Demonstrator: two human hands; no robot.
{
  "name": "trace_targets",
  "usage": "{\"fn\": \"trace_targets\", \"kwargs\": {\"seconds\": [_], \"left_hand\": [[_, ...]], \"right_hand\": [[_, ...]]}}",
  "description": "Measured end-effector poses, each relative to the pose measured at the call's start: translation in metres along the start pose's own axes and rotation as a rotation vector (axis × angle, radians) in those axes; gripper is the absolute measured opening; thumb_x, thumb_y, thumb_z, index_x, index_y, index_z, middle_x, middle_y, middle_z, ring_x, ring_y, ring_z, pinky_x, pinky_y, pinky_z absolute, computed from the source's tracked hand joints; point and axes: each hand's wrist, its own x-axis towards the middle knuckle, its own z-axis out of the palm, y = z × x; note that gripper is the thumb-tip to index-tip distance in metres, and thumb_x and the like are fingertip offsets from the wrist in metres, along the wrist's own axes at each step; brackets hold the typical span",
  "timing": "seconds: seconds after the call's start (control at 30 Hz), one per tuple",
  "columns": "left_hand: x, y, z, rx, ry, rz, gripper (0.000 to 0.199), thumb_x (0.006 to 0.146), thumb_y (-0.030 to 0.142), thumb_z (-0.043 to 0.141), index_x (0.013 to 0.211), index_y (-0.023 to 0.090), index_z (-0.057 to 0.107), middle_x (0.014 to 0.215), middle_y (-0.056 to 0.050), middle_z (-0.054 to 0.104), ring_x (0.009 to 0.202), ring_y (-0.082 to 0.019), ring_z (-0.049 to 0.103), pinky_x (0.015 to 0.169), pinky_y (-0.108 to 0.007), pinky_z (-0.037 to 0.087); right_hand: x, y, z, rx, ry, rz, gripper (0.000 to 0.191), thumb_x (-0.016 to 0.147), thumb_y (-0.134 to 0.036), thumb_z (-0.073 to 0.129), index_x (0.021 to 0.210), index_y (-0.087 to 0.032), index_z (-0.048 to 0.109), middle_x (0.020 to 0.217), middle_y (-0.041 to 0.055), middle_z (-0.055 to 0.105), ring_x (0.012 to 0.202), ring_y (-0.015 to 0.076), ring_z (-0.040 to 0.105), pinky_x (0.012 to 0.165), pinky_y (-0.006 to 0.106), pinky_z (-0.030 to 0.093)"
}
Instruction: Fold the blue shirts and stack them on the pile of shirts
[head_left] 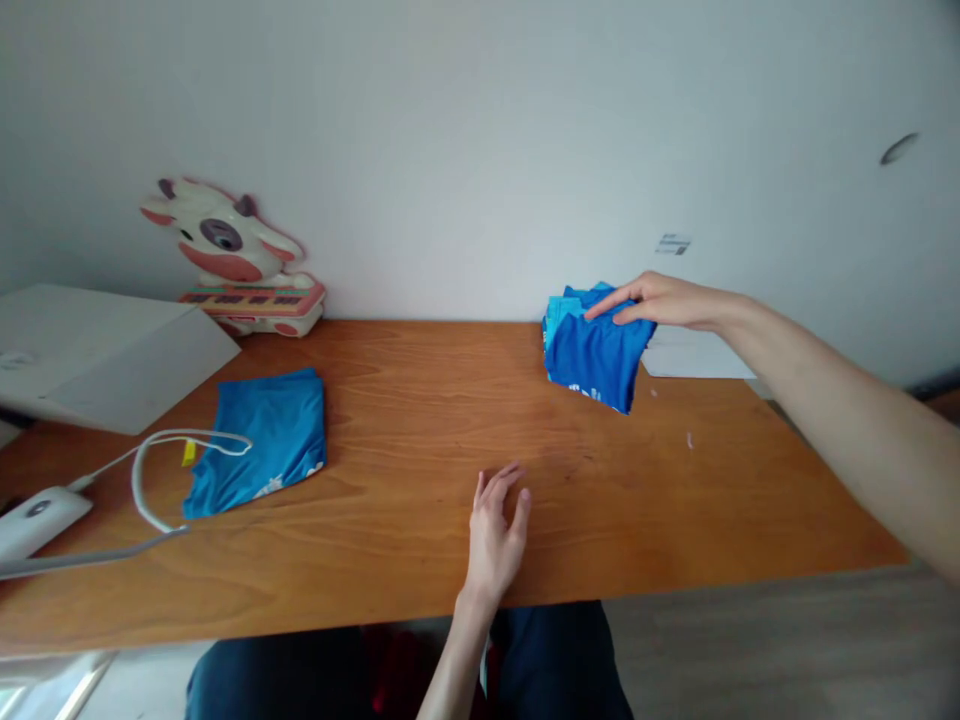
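My right hand [651, 300] reaches to the far right part of the table and touches the top of a folded dark blue garment [596, 355]. Its thumb and fingers are stretched out and apart on the fabric. White print shows along the garment's lower edge. Lighter blue folded cloth [555, 315] peeks out behind and beneath it. Near the front edge, my left hand [496, 535] is open and holds nothing, fingers loosely spread over the wooden table [405, 420]. On the left lies another folded blue garment [274, 430] with white print at its edge.
A white cable [142, 480] loops over the left garment from a white device [41, 520]. Beside it are a yellow tag [189, 453] and a white box [120, 350]. A cow-shaped toy keyboard [251, 300] stands against the wall. Some white item [690, 355] sits behind my right wrist.
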Motion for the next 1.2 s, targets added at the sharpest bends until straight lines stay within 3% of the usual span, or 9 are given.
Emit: {"fn": "trace_targets", "kwargs": {"seconds": [0.13,0.27,0.53,0.67,0.8,0.9,0.97,1.1,1.2], "left_hand": [[0.001,-0.003,0.0,-0.02,0.001,-0.005,0.025,0.117,0.034,0.059,0.133,0.032,0.078,0.145,-0.006,0.082,0.14,-0.03,0.076,0.142,-0.072,0.035],[0.001,-0.004,0.001,-0.02,0.002,-0.022,0.025,0.116,0.035,0.06,0.131,0.035,0.079,0.144,-0.005,0.082,0.138,-0.031,0.077,0.141,-0.076,0.034],[0.001,-0.008,0.003,-0.034,-0.024,-0.04,0.024,0.115,0.037,0.061,0.129,0.04,0.08,0.14,-0.003,0.084,0.136,-0.033,0.079,0.141,-0.08,0.031],[0.001,-0.006,0.003,-0.048,-0.026,-0.053,0.024,0.114,0.037,0.061,0.128,0.039,0.08,0.139,-0.002,0.084,0.135,-0.033,0.079,0.142,-0.08,0.031],[-0.001,0.0,0.005,-0.148,0.018,-0.072,0.022,0.114,0.037,0.062,0.12,0.036,0.083,0.131,-0.003,0.086,0.129,-0.031,0.081,0.143,-0.075,0.031],[0.002,-0.006,-0.008,-0.275,0.158,-0.152,0.027,0.117,0.041,0.058,0.116,0.031,0.083,0.124,-0.006,0.087,0.123,-0.03,0.083,0.13,-0.065,0.055],[0.011,-0.021,-0.037,-0.248,0.235,-0.154,0.028,0.117,0.043,0.057,0.115,0.029,0.081,0.124,-0.007,0.086,0.123,-0.03,0.083,0.119,-0.058,0.064],[0.043,-0.076,-0.144,0.161,0.321,0.0,0.035,0.118,0.042,0.048,0.127,0.028,0.08,0.143,-0.01,0.081,0.149,-0.032,0.069,0.135,-0.06,0.049],[0.056,-0.121,-0.23,0.568,0.318,-0.092,0.047,0.115,0.04,0.048,0.154,0.024,0.069,0.172,-0.012,0.063,0.171,-0.038,0.044,0.14,-0.073,0.033]], "right_hand": [[0.058,0.009,-0.037,0.109,0.16,0.006,0.047,0.106,-0.004,0.062,0.151,0.011,0.067,0.138,0.0214,0.081,0.093,0.0024,0.072,0.098,0.024,0.051],[0.095,0.064,-0.057,0.26,0.379,0.099,0.047,0.111,-0.005,0.056,0.155,0.009,0.063,0.148,0.0267,0.075,0.087,-0.0006,0.066,0.086,0.021,0.048],[0.076,0.182,0.003,0.279,0.511,0.42,0.039,0.087,-0.011,0.074,0.125,-0.011,0.082,0.11,0.0135,0.085,0.077,0.0189,0.069,0.061,0.027,0.053],[0.072,0.195,0.006,0.167,0.52,0.413,0.041,0.088,-0.019,0.071,0.128,-0.014,0.082,0.121,0.0168,0.084,0.091,0.0246,0.075,0.072,0.034,0.06],[0.072,0.176,0.006,-0.21,0.585,0.321,0.045,0.091,-0.025,0.074,0.133,-0.011,0.082,0.146,0.0243,0.076,0.138,0.0379,0.069,0.119,0.056,0.054],[0.047,0.15,0.051,-0.354,0.599,0.04,0.048,0.098,-0.027,0.07,0.145,-0.02,0.078,0.175,0.0176,0.057,0.166,0.0389,0.046,0.141,0.064,0.031],[0.008,0.133,0.11,-0.392,0.435,-0.215,0.044,0.103,-0.031,0.066,0.145,-0.029,0.08,0.175,0.01,0.058,0.164,0.0368,0.051,0.141,0.065,0.036],[-0.104,0.114,0.247,-0.296,0.145,-0.473,0.054,0.106,-0.033,0.067,0.155,-0.054,0.071,0.174,-0.006,0.059,0.162,0.0357,0.057,0.135,0.072,0.049],[-0.171,0.115,0.316,-0.26,0.079,-0.536,0.078,0.104,-0.029,0.068,0.17,-0.066,0.051,0.166,-0.0102,0.066,0.154,0.0363,0.066,0.126,0.074,0.059]]}}
